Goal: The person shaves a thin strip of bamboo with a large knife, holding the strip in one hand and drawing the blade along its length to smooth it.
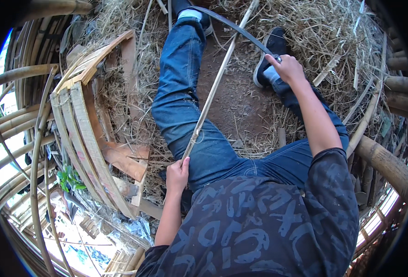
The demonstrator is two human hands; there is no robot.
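A long, pale bamboo strip (214, 90) slants across my left thigh, its far end up between my feet. Near its lower end, my left hand (177, 176) is closed around it by my hip. My right hand (288, 69) grips a machete (243, 32) at the handle, which the fingers mostly cover. The dark, slightly curved blade reaches left towards my left shoe and crosses the strip near its far end. Whether blade and strip touch, I cannot tell. Both my legs in blue jeans (178, 85) are spread on the ground, with the strip's upper length between them.
A slatted wooden crate (86, 143) lies to my left. Dry straw (319, 27) and loose strips cover the ground around bare soil (234, 108). Thick bamboo poles (384, 164) stand close on the right, with bent bamboo (38, 152) on the left. Clear plastic (139, 228) lies behind the crate.
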